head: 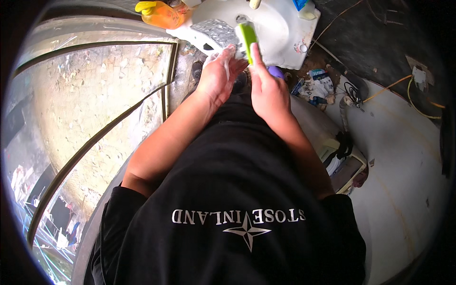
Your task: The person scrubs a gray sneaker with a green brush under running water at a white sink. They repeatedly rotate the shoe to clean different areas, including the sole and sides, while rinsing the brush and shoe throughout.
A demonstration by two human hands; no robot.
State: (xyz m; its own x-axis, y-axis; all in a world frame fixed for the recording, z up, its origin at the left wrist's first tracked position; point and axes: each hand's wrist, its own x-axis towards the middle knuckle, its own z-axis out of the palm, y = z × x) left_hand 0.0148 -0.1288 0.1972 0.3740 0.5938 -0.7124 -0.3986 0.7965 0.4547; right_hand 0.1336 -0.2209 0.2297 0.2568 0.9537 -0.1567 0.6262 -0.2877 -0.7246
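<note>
My left hand point(221, 73), wet with white suds, grips the near end of a soapy grey-and-white shoe point(217, 32), which looks like a sneaker. The shoe is held over the near left rim of a white ceramic washbasin point(270, 46). In my right hand point(269, 85) is a green-backed scrub brush point(248, 37), its forefinger laid along the back. The brush lies against or very close to the right side of the shoe; its bristles are mostly hidden. The basin's drain point(242, 17) shows just beyond the brush.
An orange bottle with a yellow cap point(164, 15) lies at the basin's left rim. A small white cap point(303, 48) sits on the right rim. Crumpled packets point(319, 85) lie on the floor at right. A framed glass window point(107, 78) stands at left, a white appliance point(343, 164) at lower right.
</note>
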